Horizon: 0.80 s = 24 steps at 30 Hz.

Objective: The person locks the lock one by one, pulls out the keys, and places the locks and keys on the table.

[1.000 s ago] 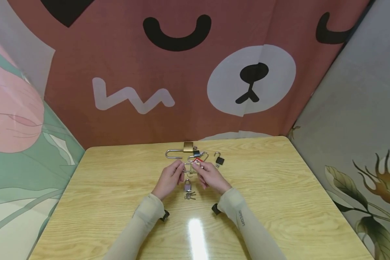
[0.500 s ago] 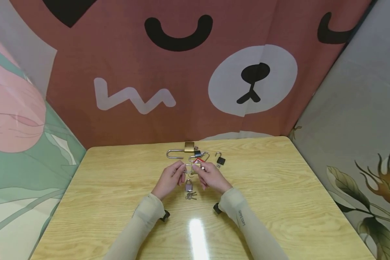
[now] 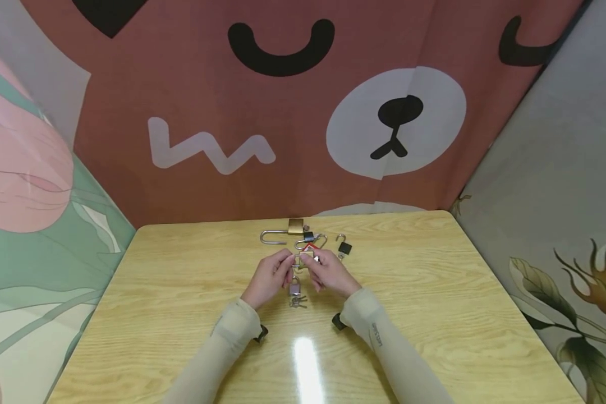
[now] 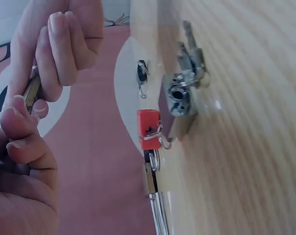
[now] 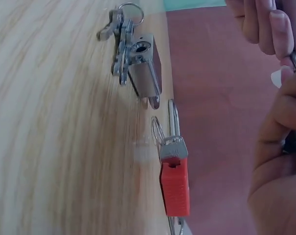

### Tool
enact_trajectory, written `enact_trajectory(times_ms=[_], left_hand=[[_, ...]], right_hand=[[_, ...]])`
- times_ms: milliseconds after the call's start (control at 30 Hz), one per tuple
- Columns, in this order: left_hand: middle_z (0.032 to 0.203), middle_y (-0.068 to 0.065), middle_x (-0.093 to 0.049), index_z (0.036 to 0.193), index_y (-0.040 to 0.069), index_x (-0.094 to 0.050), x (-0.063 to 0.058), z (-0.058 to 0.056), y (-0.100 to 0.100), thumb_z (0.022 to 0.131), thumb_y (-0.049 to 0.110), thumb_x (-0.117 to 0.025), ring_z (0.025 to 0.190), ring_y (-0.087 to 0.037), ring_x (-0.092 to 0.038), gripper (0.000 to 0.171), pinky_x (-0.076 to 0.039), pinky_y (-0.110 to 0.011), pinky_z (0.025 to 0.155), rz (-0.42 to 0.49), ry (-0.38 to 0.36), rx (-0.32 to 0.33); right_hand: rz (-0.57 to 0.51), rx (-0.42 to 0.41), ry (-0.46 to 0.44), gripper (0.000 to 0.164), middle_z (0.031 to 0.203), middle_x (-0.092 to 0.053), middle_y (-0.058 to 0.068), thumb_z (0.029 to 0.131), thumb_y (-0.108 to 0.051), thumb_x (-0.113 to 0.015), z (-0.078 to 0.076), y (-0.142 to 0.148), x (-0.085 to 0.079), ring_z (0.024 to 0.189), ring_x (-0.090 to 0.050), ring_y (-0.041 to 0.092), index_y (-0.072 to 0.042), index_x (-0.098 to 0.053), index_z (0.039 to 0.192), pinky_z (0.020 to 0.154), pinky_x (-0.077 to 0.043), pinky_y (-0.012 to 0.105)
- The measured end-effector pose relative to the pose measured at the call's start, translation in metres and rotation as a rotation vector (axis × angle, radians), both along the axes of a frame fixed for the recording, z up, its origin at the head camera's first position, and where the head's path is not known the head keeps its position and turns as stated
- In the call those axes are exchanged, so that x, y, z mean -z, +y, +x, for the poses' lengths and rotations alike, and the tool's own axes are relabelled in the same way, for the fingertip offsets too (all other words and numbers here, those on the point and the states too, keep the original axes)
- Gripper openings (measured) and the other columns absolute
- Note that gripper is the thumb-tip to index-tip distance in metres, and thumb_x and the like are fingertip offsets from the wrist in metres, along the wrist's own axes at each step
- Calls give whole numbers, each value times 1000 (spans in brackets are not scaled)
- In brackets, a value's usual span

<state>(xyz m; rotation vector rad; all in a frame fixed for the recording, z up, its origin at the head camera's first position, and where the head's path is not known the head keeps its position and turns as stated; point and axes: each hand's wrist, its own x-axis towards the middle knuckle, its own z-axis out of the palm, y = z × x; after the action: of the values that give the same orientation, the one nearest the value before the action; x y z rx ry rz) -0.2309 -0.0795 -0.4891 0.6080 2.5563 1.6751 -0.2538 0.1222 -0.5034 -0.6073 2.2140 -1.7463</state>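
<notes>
A small brass padlock (image 3: 302,262) is held up between both hands over the table. My left hand (image 3: 269,276) pinches its shackle, while my right hand (image 3: 331,273) grips the body between thumb and fingers. In the left wrist view, a brass edge of the padlock (image 4: 33,89) shows between the fingertips. Something dark and shiny sits in the right hand's curl in the right wrist view; its kind is unclear. Just below the hands lies a silver padlock (image 3: 295,287) with a bunch of keys (image 3: 298,302). Behind them lies a red padlock (image 3: 310,246), partly covered in the head view.
At the back of the wooden table (image 3: 182,314) lies a large brass padlock (image 3: 295,226) with a long shackle. A dark padlock (image 3: 309,237) lies beside it, and a black padlock (image 3: 345,248) with its shackle open is to the right. A bear-print cloth (image 3: 207,185) hangs behind.
My left hand has shifted slightly right, closer to the right hand, and less of the padlock's shackle shows between them. The head view has shifted a little.
</notes>
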Motion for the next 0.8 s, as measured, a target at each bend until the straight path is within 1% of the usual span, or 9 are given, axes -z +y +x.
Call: enact_trajectory(times_ms=[67,133,267,333,467,533,633,700,800], left_hand=[[67,-1,-61,87,9,-59,1,-1,-1,113,25,-46,54,-14,-55,33,-50,-29,50,8,2,-4],[67,-2,-62,90,4,-60,3,-2,-3,113,24,-45,55,-14,-55,33,-54,-34,52,28,-4,-29],[67,-4,-63,96,-3,-60,6,-1,-7,113,21,-46,54,-14,-57,33,-57,-41,54,82,-37,-61],[68,-5,-64,95,-1,-60,7,-1,-8,113,22,-46,55,-14,-57,33,-57,-41,55,95,-52,-59],[68,-6,-65,93,2,-60,8,-2,-8,113,24,-46,55,-13,-57,33,-57,-40,55,105,-60,-41],[68,-6,-64,94,0,-60,8,-2,-8,113,23,-46,55,-13,-57,33,-55,-37,54,101,-62,-40],[67,-6,-62,95,-4,-59,8,-1,-8,112,21,-46,54,-13,-55,33,-53,-35,52,101,-72,-33],[66,-6,-60,94,-2,-59,6,0,-7,112,21,-46,53,-13,-53,32,-52,-38,51,104,-79,-24],[65,-6,-57,91,5,-59,3,0,-5,112,22,-46,53,-14,-51,30,-50,-34,50,105,-82,-13]], right_hand=[[-12,8,8,41,48,-46,2,110,-39,-51,0,-3,0,40,-48,20,0,-63,105,42,-45,32],[-22,19,13,47,49,-47,2,109,-42,-51,0,-5,0,41,-50,18,2,-57,97,42,-46,30],[-26,28,8,56,51,-49,0,109,-47,-50,0,-7,3,42,-52,17,6,-49,90,44,-47,28],[-35,23,-3,58,52,-48,1,109,-48,-48,1,-5,3,43,-52,18,7,-49,91,44,-47,29],[-46,-10,-5,58,54,-49,2,110,-49,-43,2,-2,3,46,-53,20,4,-49,89,46,-47,29],[-36,-30,6,58,55,-50,1,111,-49,-41,1,-2,4,46,-53,19,5,-50,91,46,-46,29],[-11,-43,27,54,55,-50,1,111,-46,-42,1,-2,4,46,-52,19,3,-51,90,46,-46,30],[5,-37,46,50,55,-51,1,112,-42,-44,2,-2,3,46,-51,18,1,-52,88,46,-47,30],[7,-23,69,44,55,-50,3,112,-36,-46,3,-1,0,45,-51,18,-3,-51,84,46,-47,30]])
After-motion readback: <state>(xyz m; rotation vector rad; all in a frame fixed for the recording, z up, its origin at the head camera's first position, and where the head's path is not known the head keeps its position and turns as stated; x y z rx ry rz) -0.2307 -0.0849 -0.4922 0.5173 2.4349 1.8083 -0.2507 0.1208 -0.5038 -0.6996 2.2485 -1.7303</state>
